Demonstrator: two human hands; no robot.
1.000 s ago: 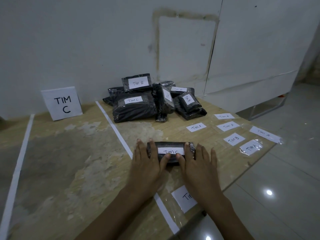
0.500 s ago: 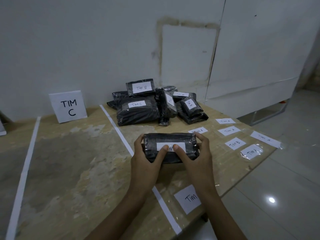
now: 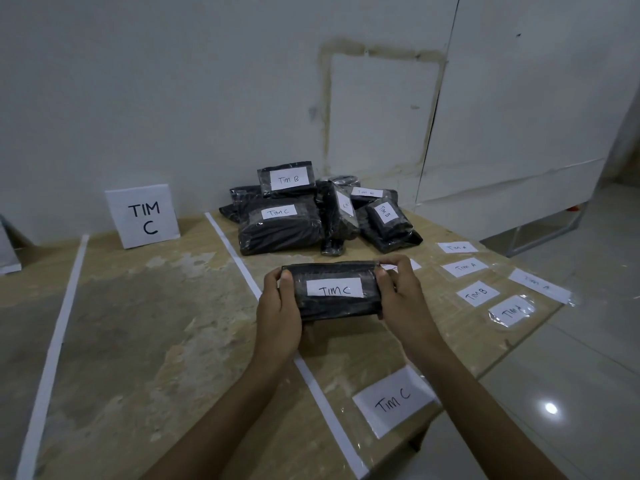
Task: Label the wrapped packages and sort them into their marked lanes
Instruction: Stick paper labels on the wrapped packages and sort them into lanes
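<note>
A black wrapped package (image 3: pixel 334 291) with a white "TIM C" label on its face is lifted off the table and tilted toward me. My left hand (image 3: pixel 278 311) grips its left end and my right hand (image 3: pixel 403 292) grips its right end, thumbs on the front. Behind it lies a pile of black labelled packages (image 3: pixel 294 220) reading "TIM B" and "TIM C". A standing "TIM C" sign (image 3: pixel 143 216) marks the lane on the left, bordered by white tape lines (image 3: pixel 242 268).
Loose labels under clear tape lie on the table at right: "TIM A" (image 3: pixel 465 267), "TIM B" (image 3: pixel 477 293), and a large "TIM C" (image 3: pixel 393 400) near the front edge. The table edge drops to a tiled floor (image 3: pixel 571 393) at right. A white wall stands behind.
Both hands pressed the label on the package lying flat, then moved to its ends and lifted it off the table, tilting its labelled face toward me.
</note>
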